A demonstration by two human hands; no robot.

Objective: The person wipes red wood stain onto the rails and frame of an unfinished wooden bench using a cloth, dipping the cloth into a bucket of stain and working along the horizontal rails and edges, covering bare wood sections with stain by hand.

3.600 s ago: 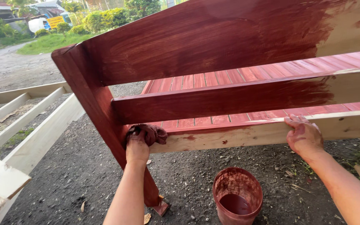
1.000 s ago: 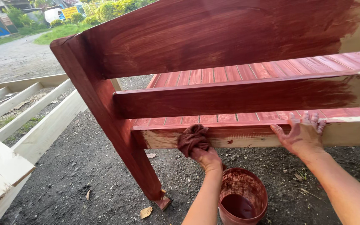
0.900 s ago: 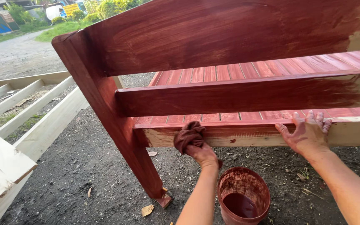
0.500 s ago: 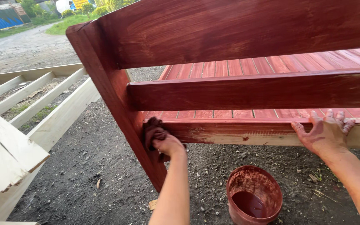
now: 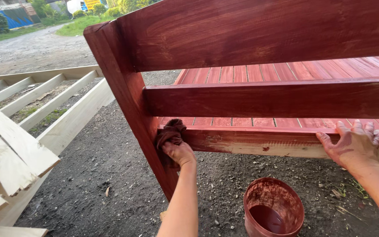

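Here, at this moment:
Left hand [image 5: 178,151]: fingers closed around a stained rag [image 5: 169,131], pressed where the bottom rail [image 5: 264,142] meets the leg post [image 5: 132,109].
Right hand [image 5: 352,145]: spread flat, gripping nothing, fingers hooked over the rail's top edge, at 3 o'clock from the rag.
Bench: back boards and slatted seat [image 5: 259,72] stained red-brown.
Bucket [image 5: 273,210]: on gravel, 5 o'clock from the rag, holding dark stain.
Bare wooden frames [image 5: 31,118]: 9 o'clock.
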